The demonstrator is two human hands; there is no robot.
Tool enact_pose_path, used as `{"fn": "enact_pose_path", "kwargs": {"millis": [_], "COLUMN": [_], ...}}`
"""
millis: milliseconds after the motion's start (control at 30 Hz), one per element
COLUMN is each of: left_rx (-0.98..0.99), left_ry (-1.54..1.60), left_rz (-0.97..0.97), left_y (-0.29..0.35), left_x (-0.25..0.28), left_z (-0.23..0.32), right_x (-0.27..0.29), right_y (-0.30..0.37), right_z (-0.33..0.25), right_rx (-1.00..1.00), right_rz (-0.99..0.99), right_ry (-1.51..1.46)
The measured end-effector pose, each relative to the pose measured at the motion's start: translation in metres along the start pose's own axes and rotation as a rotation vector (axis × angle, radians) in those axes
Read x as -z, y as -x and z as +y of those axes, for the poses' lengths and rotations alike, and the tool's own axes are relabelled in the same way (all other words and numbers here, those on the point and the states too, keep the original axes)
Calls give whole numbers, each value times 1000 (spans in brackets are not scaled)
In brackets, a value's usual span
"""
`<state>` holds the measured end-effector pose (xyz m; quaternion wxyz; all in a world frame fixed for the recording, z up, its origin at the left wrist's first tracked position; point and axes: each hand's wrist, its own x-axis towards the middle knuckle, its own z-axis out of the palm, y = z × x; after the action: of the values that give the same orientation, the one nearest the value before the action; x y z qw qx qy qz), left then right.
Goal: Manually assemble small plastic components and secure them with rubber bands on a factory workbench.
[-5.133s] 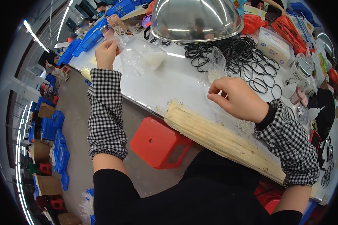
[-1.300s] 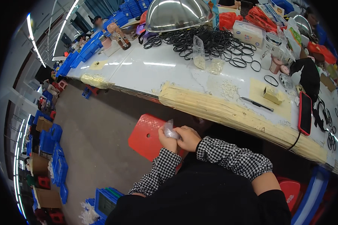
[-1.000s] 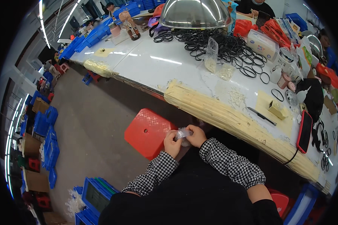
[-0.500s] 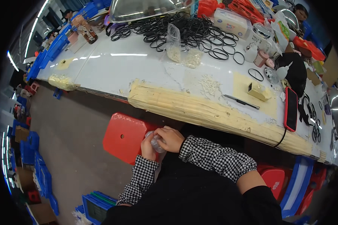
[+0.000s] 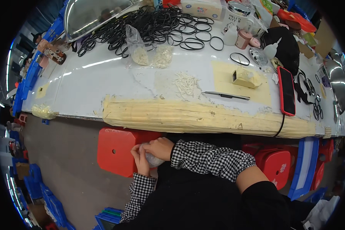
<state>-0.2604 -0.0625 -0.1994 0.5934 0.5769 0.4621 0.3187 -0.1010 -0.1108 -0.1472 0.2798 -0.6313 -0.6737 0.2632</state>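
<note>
Low beside the red stool [image 5: 113,163], both my hands are closed around a crumpled, clear plastic bag [image 5: 152,160]. My left hand [image 5: 142,163] grips its left side with the fingers pointing up. From the right, my right hand [image 5: 160,148] reaches over its top, fingers bent onto it. What lies inside the bag is hidden. Up on the white table [image 5: 84,84], small pale strips [image 5: 186,83] lie in a loose pile. Behind them are clear bags of similar pale pieces [image 5: 161,56]. A pair of tweezers or slim pen-like tool [image 5: 226,95] rests to their right.
Yellow tape [image 5: 149,115] covers the table's front edge. A heap of black bands [image 5: 142,27] spreads across the back. A small yellow-wrapped block [image 5: 246,78] and a red-cased phone [image 5: 286,91] lie at right, the phone's black cable hanging over the edge. More red stools [image 5: 274,166] stand below.
My view has turned, so the table and its items appear shifted left and more level. Both hands stay on the plastic bag beside the stool, with the left fingers now more upright.
</note>
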Motion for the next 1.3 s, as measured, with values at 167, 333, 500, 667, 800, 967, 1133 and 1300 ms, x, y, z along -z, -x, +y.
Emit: {"fn": "enact_pose_path", "kwargs": {"millis": [167, 333, 500, 667, 800, 967, 1133, 1300], "left_rx": [-572, -539, -631, -407, -674, -1073, -884, -1057], "left_ry": [-605, -552, -638, -343, -93, -203, -531, -384], "left_rz": [-286, -451, -446, -65, 274, 418, 274, -13], "left_y": [12, 17, 24, 17, -37, -135, -194, -127], "left_x": [-12, 9, 22, 39, 61, 43, 12, -36], "left_z": [53, 35, 16, 46, 122, 228, 263, 262], "right_x": [8, 13, 20, 148, 224, 225, 226, 240], "right_y": [9, 21, 32, 63, 104, 123, 122, 148], "right_z": [18, -5, -21, -47, -18, 22, 16, 16], "right_rx": [-14, 175, 332, 340, -108, -157, -127, -237], "right_rz": [1, 40, 101, 565, 775, 588, 852, 1164], "right_ry": [-278, -212, -34, 71, 536, 757, 567, 333]}}
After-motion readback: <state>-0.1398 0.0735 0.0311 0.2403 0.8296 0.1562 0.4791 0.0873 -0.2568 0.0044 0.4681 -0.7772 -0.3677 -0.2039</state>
